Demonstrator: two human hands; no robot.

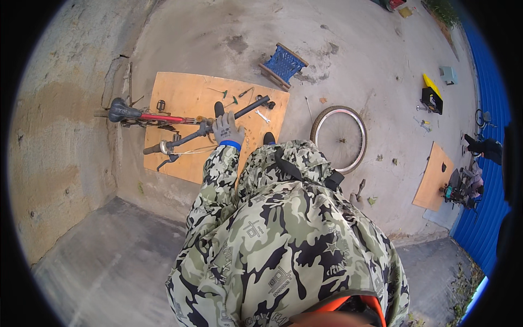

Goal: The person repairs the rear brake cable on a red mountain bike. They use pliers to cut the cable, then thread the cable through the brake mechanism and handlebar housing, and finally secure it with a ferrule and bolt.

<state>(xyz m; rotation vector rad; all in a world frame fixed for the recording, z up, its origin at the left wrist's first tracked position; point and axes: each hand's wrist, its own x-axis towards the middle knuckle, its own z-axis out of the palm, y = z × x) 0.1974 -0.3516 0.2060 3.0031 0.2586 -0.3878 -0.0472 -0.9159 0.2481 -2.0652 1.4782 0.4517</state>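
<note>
My left hand (227,131), in a grey work glove with a blue cuff, lies over the dark handlebar (251,106), its fingers reaching across the bar. The handlebar belongs to a red bicycle frame (163,118) with a black saddle (122,110), which has no front wheel in view. A brake lever (167,161) and cables hang from the bar's left side. My right hand (357,201), in a grey glove, shows only in part beside the jacket. From it sticks up a small metal tool (362,187), whose kind I cannot make out.
The bicycle lies over a wooden board (185,87) with a wrench (262,116) and hex keys (220,92). A loose wheel (362,143) lies right of it; a blue folding stool (284,64) stands ahead. A black toolbox (431,101) and another person (473,180) are far right.
</note>
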